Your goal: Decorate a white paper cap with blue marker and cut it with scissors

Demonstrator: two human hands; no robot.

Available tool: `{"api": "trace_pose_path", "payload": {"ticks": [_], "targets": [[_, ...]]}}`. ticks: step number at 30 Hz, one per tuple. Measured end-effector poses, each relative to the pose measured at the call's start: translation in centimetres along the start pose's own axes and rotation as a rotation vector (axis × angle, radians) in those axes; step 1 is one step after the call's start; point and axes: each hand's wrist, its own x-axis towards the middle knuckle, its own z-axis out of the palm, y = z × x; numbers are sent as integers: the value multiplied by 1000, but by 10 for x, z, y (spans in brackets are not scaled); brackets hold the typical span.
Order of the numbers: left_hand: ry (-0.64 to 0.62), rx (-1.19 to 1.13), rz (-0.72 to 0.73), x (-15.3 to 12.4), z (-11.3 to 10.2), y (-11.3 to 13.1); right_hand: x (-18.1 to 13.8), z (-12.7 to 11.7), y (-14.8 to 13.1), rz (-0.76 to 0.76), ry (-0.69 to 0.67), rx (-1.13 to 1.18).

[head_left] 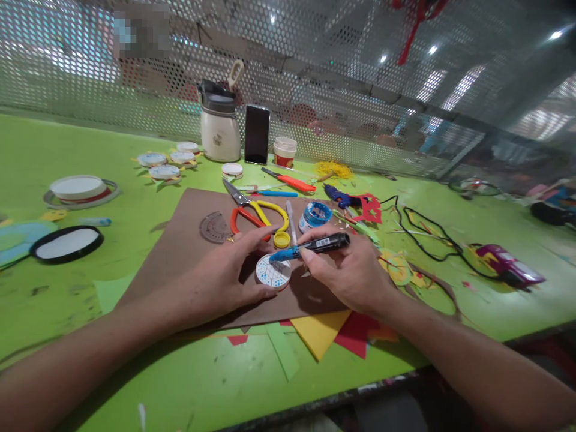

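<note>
Bracketing the white disc (pixel 272 273) in the middle of the brown board (pixel 180 234), with the left hand (pixel 238 258) cupped into a wide C: thumb against the near rim, forefinger arched out past the far side. Impossible to see any pinch underneath. And in from the other side with the right hand (pixel 348 264), pinching the black-and-blue marker (pixel 321 243) between thumb and fingers, blue tip down at the gridded face, close to the far edge. Blue dots all over the squares!

Judging by looks, a light little thing, stiff and flat-topped, probably easy to nudge or spin under the pen, so best held by the side rim, thumb opposite finger, well off the dotted face. Likely smooth, maybe a touch slippery; perhaps quick to smear under a careless fingertip. Not too fragile, apparently, but worth pressing gently. As for the marker, surely light and rigid, best gripped along the barrel, clear of the tip.

Just beyond the disc, a yellow cap (pixel 282 240); further out, scissors (pixel 246 200) with yellow and orange handles; over to the right, a blue jar (pixel 315 216). Beyond the left hand, a clear protractor (pixel 215 228), flat on the board.
</note>
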Motion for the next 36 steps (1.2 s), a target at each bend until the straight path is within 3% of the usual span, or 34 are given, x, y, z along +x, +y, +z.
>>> {"api": "trace_pose_path", "payload": {"ticks": [36], "targets": [[-19, 34, 10, 0, -2, 3, 1, 4, -6, 31, 6, 71]]}}
